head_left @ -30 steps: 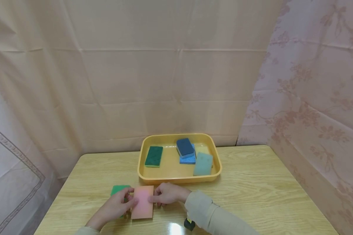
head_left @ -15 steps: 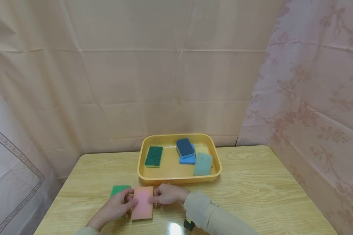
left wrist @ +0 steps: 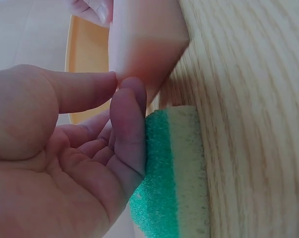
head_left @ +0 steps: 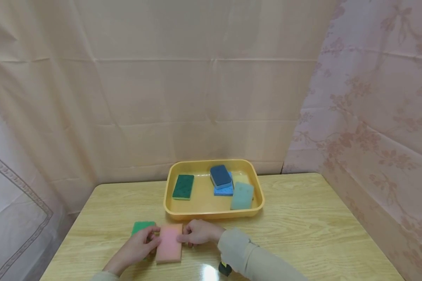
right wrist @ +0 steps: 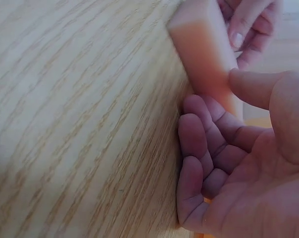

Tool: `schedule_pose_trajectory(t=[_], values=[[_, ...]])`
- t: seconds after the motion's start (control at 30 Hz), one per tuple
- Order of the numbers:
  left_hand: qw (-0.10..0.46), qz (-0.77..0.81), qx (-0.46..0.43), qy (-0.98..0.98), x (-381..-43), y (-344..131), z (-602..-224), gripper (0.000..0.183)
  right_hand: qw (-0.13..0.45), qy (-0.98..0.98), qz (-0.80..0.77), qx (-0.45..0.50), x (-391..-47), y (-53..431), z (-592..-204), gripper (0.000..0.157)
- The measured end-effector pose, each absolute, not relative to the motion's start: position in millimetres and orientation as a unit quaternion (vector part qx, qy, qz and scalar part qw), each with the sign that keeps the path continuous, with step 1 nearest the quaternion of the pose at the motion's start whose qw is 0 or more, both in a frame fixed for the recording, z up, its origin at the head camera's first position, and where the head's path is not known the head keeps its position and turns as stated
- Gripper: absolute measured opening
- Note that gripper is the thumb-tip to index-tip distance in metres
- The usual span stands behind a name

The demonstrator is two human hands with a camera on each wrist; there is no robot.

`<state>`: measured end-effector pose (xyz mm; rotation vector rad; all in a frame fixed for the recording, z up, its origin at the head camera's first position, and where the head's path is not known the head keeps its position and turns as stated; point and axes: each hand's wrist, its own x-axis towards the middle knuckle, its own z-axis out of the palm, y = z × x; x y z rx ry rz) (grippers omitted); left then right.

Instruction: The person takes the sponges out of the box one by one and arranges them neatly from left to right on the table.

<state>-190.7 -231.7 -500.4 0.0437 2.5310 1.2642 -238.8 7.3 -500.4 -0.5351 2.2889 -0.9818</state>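
Note:
A pink-orange sponge is held between both hands in front of the yellow tray. My left hand pinches its left side, with the thumb on the face. On the opposite side my right hand pinches it, thumb on the face and fingers curled at the edge. In the right wrist view the sponge looks tilted against the table. Partly under my left hand lies a green scouring sponge; the left wrist view shows its pale yellow layer against the wood, with my fingers beside it.
The yellow tray stands behind the hands. In it lie a dark green sponge, a navy sponge on a blue one, and a pale green sponge. A small black object shows by the right sleeve.
The pink-orange sponge has shifted slightly toward me and tilted, so its near side edge shows more. Both hands keep nearly the same place on it.

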Motion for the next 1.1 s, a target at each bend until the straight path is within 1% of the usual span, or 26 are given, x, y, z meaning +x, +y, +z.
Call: schedule_pose_trajectory(t=[0.43, 0.7, 1.1], values=[[0.161, 0.428, 0.027, 0.889, -192.6, -231.1, -500.9, 0.034, 0.29, 0.867, -0.352, -0.202, -240.8, 5.4, -503.5, 0.035], [0.154, 0.424, 0.039, 0.891, -194.1, -232.3, -501.6, 0.034, 0.289, 0.868, -0.348, -0.206, -240.4, 4.3, -499.8, 0.034], [0.154, 0.42, 0.025, 0.894, -193.5, -230.4, -502.0, 0.035, 0.283, 0.866, -0.35, -0.219, -238.5, 5.1, -496.8, 0.035]])
